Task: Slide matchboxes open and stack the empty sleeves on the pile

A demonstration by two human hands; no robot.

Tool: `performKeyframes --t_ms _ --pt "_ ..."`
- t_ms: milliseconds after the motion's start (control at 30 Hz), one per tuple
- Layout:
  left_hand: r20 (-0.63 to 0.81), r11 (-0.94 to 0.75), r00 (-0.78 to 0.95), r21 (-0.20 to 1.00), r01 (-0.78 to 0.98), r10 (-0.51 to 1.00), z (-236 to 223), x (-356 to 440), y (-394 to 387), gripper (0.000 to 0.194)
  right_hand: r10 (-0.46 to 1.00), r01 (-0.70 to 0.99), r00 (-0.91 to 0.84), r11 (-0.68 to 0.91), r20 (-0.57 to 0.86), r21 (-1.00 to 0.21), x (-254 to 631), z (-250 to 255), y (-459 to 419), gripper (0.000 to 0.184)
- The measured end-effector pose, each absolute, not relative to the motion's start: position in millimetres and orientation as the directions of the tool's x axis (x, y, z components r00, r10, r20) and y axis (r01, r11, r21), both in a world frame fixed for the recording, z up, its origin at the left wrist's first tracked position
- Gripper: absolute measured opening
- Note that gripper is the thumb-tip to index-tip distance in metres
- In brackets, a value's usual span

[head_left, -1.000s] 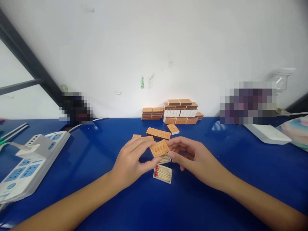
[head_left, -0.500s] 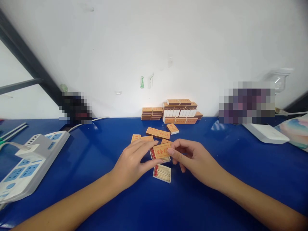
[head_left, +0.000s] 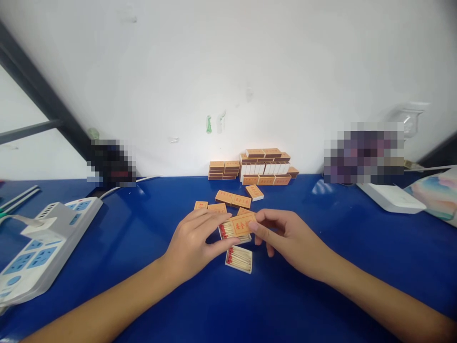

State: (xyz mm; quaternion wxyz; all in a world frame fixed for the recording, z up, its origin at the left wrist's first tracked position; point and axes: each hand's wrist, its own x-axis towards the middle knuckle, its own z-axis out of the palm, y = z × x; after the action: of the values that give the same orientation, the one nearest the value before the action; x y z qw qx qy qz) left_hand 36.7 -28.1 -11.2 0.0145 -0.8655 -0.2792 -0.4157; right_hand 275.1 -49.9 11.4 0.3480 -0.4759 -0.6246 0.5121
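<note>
My right hand point(head_left: 280, 236) pinches an orange matchbox sleeve point(head_left: 243, 225) with red characters between thumb and fingers. Under and left of this sleeve shows a white match tray point(head_left: 225, 229) filled with red-headed matches. My left hand point(head_left: 196, 238) has its thumb along the near side of that tray and its fingers along the far side, gripping it. Part of the tray is hidden by the sleeve. Just nearer to me, a second filled match tray point(head_left: 239, 259) lies uncovered on the blue table point(head_left: 228, 305).
Several loose matchboxes point(head_left: 233, 199) lie beyond my hands. Stacked matchboxes point(head_left: 266, 169) stand against the white wall point(head_left: 178, 85). A power strip point(head_left: 50, 247) with a plugged-in adapter is at left. A white flat box point(head_left: 391, 199) lies at right.
The sleeve in my right hand has shifted slightly right over the held tray, so more red match heads show at its left. Both hands stay in nearly the same place.
</note>
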Motion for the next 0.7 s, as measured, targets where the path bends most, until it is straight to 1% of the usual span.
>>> performKeyframes --t_ms 300,400,567,700 --pt "0.721 -0.807 0.453 0.250 0.535 0.524 -7 37 -29 0.031 0.973 0.274 -0.225 0.114 0.052 -0.955 291 17 -36 0.046" --pt "0.717 -0.798 0.448 0.253 0.546 0.534 -5 38 -30 0.031 0.969 0.265 -0.235 0.142 0.079 -0.954 296 17 -33 0.044" --pt "0.729 -0.801 0.438 0.251 0.544 0.526 -3 37 -30 0.030 0.967 0.277 -0.241 0.154 0.086 -0.948 301 17 -28 0.043" --pt "0.724 -0.782 0.409 0.289 0.552 0.555 -1 35 -28 0.030 0.974 0.310 -0.167 0.198 0.152 -0.930 314 18 -18 0.045"
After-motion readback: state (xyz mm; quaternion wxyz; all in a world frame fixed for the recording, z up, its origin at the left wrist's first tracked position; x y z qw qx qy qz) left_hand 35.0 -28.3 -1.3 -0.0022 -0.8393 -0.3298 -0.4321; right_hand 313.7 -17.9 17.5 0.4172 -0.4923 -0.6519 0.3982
